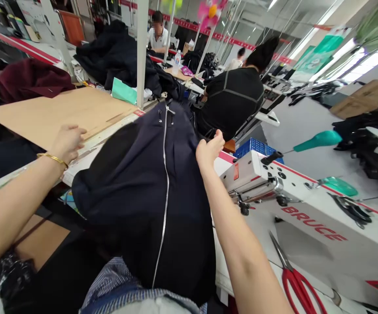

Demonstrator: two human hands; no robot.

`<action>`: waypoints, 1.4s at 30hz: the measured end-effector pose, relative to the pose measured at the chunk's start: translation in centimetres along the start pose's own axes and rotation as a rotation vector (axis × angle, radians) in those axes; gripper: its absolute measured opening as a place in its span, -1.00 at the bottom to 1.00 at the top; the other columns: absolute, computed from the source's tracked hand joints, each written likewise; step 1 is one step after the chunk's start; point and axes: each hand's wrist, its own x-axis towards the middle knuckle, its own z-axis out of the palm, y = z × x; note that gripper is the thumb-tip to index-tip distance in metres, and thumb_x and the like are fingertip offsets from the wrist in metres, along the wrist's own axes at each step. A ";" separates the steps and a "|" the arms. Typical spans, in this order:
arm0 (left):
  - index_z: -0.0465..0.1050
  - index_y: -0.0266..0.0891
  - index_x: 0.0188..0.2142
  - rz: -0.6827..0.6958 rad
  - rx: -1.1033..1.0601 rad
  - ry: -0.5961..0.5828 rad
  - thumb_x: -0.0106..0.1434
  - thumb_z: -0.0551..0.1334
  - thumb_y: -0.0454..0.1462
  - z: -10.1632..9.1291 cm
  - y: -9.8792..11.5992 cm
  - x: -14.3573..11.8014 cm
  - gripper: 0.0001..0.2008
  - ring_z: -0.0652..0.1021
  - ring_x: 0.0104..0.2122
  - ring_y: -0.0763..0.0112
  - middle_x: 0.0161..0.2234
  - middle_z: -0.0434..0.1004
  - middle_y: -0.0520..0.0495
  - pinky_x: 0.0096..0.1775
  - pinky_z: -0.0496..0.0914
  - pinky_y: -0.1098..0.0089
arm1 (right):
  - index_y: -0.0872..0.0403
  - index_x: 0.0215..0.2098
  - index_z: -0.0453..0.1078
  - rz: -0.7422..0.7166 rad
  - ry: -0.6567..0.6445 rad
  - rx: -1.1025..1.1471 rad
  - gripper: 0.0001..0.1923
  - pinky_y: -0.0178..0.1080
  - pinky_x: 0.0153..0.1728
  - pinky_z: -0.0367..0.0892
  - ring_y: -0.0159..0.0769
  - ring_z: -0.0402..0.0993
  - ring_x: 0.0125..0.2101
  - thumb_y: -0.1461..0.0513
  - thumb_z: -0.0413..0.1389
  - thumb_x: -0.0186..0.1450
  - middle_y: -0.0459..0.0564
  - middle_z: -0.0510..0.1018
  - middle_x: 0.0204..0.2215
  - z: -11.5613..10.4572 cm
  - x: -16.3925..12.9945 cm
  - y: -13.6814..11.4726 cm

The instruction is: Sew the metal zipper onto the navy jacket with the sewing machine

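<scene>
A zippered garment [133, 192], dark navy blending into black and softly creased, drapes over the desk [87, 159], its silver zip [166, 174] running down the middle. The left hand [69, 143] hovers beside it, fingers loosely curled and unburdened; whether the right hand [210, 150] grips its edge, I cannot tell.

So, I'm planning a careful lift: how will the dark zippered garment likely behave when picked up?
The garment will probably flop, since it drapes in soft folds. Its long metallic zipper may make the middle slightly stiffer. Breakage seems unlikely, as it looks mostly fabric.
</scene>
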 end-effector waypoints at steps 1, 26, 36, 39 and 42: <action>-0.02 -0.47 0.05 -0.007 0.008 0.013 0.31 -0.19 -0.29 0.4 1.0 0.1 -0.63 0.37 -0.20 0.34 -0.12 0.30 -0.22 -0.23 0.36 0.24 | 0.27 0.13 -0.01 -0.075 -0.003 -0.076 -0.42 0.06 0.03 -0.01 -0.04 0.00 0.11 0.39 -0.15 0.12 0.31 0.11 0.10 0.7 -0.4 -0.2; 0.13 -0.34 0.11 0.340 0.182 -0.341 0.10 0.06 0.10 12.2 5.1 -3.7 -0.28 0.03 0.16 -0.01 0.15 0.04 -0.32 0.08 0.06 0.07 | 0.11 0.12 0.14 -0.459 -0.704 -0.623 -0.54 0.15 -0.06 0.14 0.06 0.15 0.07 0.11 -0.11 0.29 0.21 0.26 0.07 -7.6 -16.3 4.0; 0.26 -0.24 -0.35 0.117 -0.364 -0.326 0.20 -0.01 -0.02 13.2 7.2 -4.0 -0.68 0.39 -0.46 0.42 -0.47 0.36 0.02 -0.36 0.29 0.42 | 0.18 -0.19 0.31 -0.288 -0.508 -0.485 -0.57 -0.23 -0.38 0.23 -0.17 0.41 -0.36 0.01 -0.17 0.32 0.11 0.48 -0.42 4.4 -7.6 5.0; 0.21 -0.23 -0.40 -0.085 -0.710 -0.369 0.17 0.06 0.01 12.7 7.4 -4.3 -0.67 0.30 -0.59 0.55 -0.57 0.28 0.11 -0.50 0.24 0.51 | 0.12 -0.39 0.29 -0.287 -0.408 -0.395 -0.48 -0.32 -0.49 0.15 -0.33 0.34 -0.53 0.05 -0.39 0.38 -0.02 0.40 -0.58 3.6 -8.0 6.0; 0.21 -0.23 -0.41 -0.230 -0.914 -0.469 0.12 0.13 0.02 12.7 7.7 -4.3 -0.65 0.25 -0.66 0.61 -0.62 0.26 0.14 -0.59 0.19 0.56 | 0.10 -0.46 0.26 -0.335 -0.222 -0.217 -0.43 -0.33 -0.55 0.09 -0.37 0.25 -0.61 0.01 -0.43 0.36 -0.07 0.33 -0.64 2.6 -7.8 5.9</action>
